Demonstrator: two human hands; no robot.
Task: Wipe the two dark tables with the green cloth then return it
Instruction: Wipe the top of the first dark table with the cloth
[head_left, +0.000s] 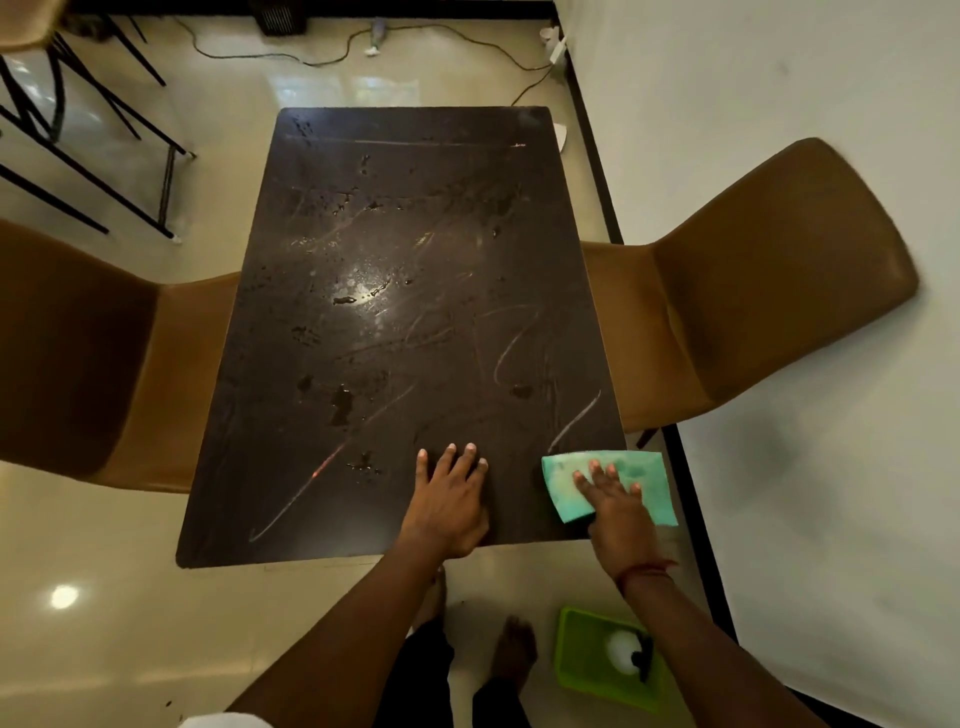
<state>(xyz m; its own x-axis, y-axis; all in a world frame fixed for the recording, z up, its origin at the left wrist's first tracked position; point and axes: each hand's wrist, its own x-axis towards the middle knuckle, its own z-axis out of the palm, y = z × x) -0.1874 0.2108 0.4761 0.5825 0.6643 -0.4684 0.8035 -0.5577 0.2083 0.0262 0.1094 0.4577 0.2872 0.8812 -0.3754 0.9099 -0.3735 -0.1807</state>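
Note:
A dark rectangular table (395, 322) fills the middle of the head view, marked with streaks, smears and small wet spots. The green cloth (644, 475) lies flat on its near right corner, partly over the right edge. My right hand (615, 506) presses flat on the cloth with fingers spread. My left hand (449, 499) rests palm down on the bare tabletop near the front edge, left of the cloth, holding nothing. Only one dark table is in view.
Brown chairs stand on both sides, one at the left (88, 364) and one at the right (753, 291). A green tray (576, 660) sits on the floor by my feet. A white wall (805, 104) runs along the right. Black chair legs (104, 130) and cables lie beyond.

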